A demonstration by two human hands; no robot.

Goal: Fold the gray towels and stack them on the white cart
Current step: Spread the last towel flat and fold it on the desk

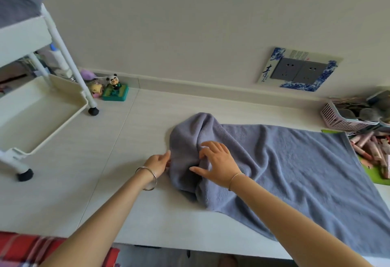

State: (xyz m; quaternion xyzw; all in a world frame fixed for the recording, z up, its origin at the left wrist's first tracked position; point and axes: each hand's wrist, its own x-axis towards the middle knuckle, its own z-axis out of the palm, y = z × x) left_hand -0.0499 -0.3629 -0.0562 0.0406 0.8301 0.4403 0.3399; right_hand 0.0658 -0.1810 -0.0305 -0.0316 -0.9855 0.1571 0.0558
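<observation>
A gray towel [295,165] lies on the pale table [105,161], flat on its right half and bunched into a hump at its left end. My left hand [159,163] pinches the left edge of that bunched end. My right hand [217,163] rests on top of the hump with fingers spread, pressing into the cloth. The white cart [38,106] stands on the table at the left, its lower tray bare. Folded gray towels [16,2] sit on the cart's upper shelf at the top left corner.
Small figurines, one a panda on a green base [115,89], stand against the wall beside the cart leg. A pink basket [346,119] and a pile of pink tubes [373,150] on a green mat crowd the right edge. A wall socket plate [299,69] sits above.
</observation>
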